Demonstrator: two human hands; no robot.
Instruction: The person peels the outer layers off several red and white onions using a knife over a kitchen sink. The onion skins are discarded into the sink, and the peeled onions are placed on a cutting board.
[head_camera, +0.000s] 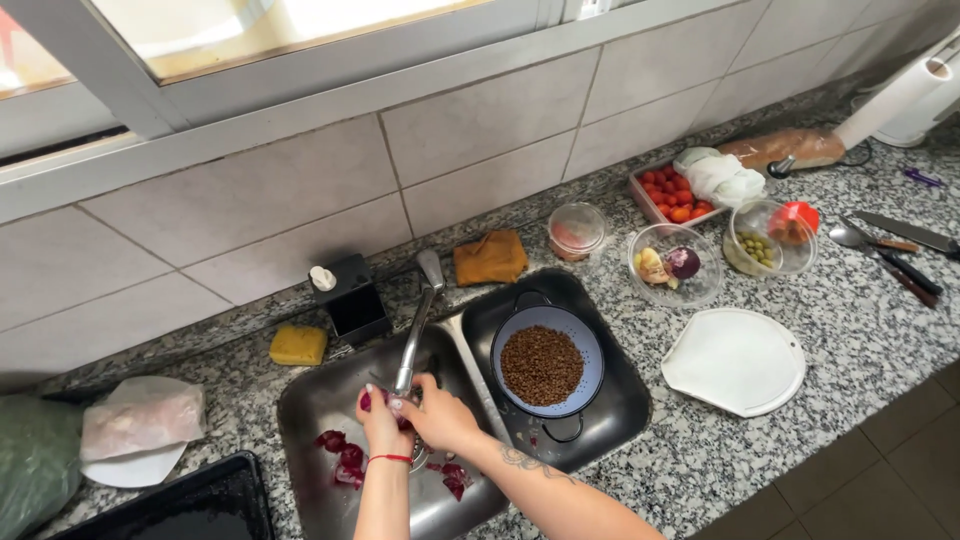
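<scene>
Both my hands meet under the tap (415, 325) over the left basin of the steel sink (310, 405). My left hand (380, 425), with a red thread at the wrist, and my right hand (440, 412) hold a small dark red vegetable (367, 399) between them. Red peelings (342, 458) lie on the basin floor beside my hands. The right basin holds a blue-grey colander (590, 345) filled with brown grains (541, 364).
On the granite counter: a yellow sponge (298, 344), orange cloth (489, 257), black dispenser (352, 293), lidded tub (576, 231), glass bowls (676, 265), tomato tray (670, 195), white cutting board (735, 362), knives (905, 235), paper towel roll (900, 100), black tray (170, 505).
</scene>
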